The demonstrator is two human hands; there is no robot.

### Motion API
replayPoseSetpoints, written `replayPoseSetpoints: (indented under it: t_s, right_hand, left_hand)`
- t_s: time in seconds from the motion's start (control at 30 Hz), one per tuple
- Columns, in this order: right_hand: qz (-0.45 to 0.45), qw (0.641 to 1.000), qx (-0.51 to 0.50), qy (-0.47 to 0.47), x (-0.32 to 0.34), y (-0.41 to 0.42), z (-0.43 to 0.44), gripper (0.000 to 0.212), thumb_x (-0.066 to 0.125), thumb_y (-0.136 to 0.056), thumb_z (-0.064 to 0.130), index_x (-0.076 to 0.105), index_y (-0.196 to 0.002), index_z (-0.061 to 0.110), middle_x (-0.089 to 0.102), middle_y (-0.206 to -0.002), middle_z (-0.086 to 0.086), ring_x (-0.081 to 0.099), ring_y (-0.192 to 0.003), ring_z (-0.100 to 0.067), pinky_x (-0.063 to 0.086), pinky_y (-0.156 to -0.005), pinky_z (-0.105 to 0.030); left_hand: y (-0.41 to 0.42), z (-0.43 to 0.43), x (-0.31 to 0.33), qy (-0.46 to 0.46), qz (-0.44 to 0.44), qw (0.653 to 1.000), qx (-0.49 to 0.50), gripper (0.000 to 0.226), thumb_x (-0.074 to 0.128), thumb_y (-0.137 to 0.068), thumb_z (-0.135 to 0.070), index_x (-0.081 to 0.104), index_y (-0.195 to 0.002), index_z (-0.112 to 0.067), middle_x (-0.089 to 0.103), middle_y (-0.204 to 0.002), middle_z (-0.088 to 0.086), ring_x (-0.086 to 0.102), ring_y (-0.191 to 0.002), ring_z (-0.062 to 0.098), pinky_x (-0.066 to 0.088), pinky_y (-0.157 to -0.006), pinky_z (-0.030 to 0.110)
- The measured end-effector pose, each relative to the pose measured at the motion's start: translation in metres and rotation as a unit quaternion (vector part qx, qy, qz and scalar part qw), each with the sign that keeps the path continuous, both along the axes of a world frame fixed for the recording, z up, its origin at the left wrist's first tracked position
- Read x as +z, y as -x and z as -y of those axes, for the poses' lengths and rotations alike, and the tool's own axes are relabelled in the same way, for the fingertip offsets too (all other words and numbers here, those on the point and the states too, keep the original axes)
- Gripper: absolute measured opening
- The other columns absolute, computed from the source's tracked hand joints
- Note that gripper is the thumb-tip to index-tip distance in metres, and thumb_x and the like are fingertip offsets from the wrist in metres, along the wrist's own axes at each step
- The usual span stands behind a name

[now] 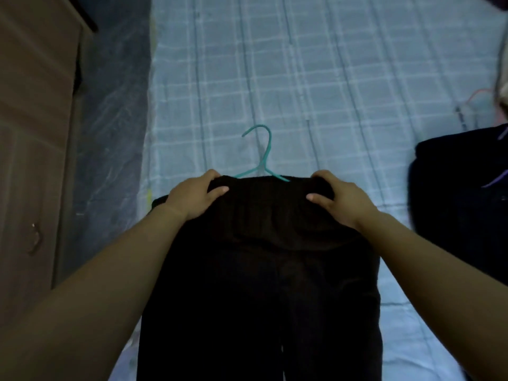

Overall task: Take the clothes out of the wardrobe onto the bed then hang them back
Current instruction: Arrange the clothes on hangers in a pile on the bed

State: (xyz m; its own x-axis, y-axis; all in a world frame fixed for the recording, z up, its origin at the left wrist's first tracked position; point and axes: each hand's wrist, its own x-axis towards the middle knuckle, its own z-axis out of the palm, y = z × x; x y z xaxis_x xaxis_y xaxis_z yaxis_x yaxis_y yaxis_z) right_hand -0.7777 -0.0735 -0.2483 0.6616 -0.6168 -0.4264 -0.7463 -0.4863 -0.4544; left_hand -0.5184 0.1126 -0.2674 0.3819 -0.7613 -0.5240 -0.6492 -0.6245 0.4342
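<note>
A black garment [264, 265] lies spread on the bed [316, 78], which has a pale blue checked sheet. A teal hanger [262, 152] pokes out from under the garment's top edge, hook pointing away from me. My left hand [196, 198] grips the garment's top left corner, thumb on top and fingers curled over the edge. My right hand [342, 200] grips the top right corner the same way. The hanger's shoulders are hidden under the cloth.
A brown wardrobe door [35, 147] stands at the left, with a strip of dark floor [110, 119] between it and the bed. At the right edge lies another dark garment [464, 204] with a purple hanger, and a pink hanger [479, 96] behind it.
</note>
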Motion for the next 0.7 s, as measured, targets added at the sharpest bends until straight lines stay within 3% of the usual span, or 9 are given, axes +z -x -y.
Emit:
replayPoseSetpoints:
  t_s: [0.07,0.2,0.43,0.6,0.7]
  right_hand:
    - [0.034,0.999,-0.001,-0.014,0.025,0.019,-0.02,0.04,0.058,-0.088,0.043,0.047,-0.123,0.03,0.065,-0.111,-0.001,0.059,-0.101,-0.024,0.039,-0.074,-0.028]
    - [0.093,0.996,-0.007,-0.002,0.077,0.074,-0.062,0.033,0.059,-0.086,0.043,0.051,-0.117,0.036,0.064,-0.106,0.008,0.059,-0.098,-0.014,0.04,-0.078,-0.025]
    - [0.169,0.983,-0.063,0.031,0.162,0.208,-0.124,0.026,0.057,-0.087,0.044,0.052,-0.112,0.04,0.059,-0.098,0.011,0.057,-0.091,-0.008,0.049,-0.082,-0.034]
    - [0.208,0.964,-0.122,0.107,0.232,0.342,-0.151,0.028,0.059,-0.085,0.043,0.056,-0.113,0.038,0.063,-0.104,0.007,0.059,-0.094,-0.011,0.048,-0.083,-0.031]
    - [0.227,0.951,-0.175,0.115,0.262,0.435,-0.17,0.028,0.062,-0.084,0.04,0.057,-0.111,0.037,0.061,-0.106,0.017,0.058,-0.098,-0.005,0.044,-0.083,-0.021]
  left_hand:
    - [0.019,-0.023,0.023,0.046,-0.005,0.999,0.025,0.034,0.045,-0.093,-0.047,0.047,-0.118,-0.024,0.064,-0.106,0.006,0.058,-0.09,0.023,0.041,-0.071,0.032]
    - [0.074,-0.071,0.079,0.127,0.02,0.991,0.047,0.034,0.044,-0.091,-0.055,0.051,-0.112,-0.03,0.063,-0.094,-0.007,0.062,-0.088,0.021,0.048,-0.072,0.036]
    - [0.196,-0.104,0.192,0.201,0.113,0.973,0.025,0.039,0.035,-0.085,-0.061,0.055,-0.107,-0.036,0.066,-0.091,-0.006,0.06,-0.09,0.023,0.047,-0.079,0.045]
    - [0.322,-0.1,0.272,0.277,0.155,0.948,-0.019,0.03,0.043,-0.089,-0.052,0.057,-0.108,-0.033,0.067,-0.096,-0.003,0.058,-0.097,0.027,0.043,-0.08,0.044]
    - [0.409,-0.086,0.307,0.317,0.169,0.932,-0.049,0.022,0.053,-0.09,-0.043,0.06,-0.106,-0.03,0.067,-0.093,-0.002,0.058,-0.097,0.027,0.035,-0.079,0.041]
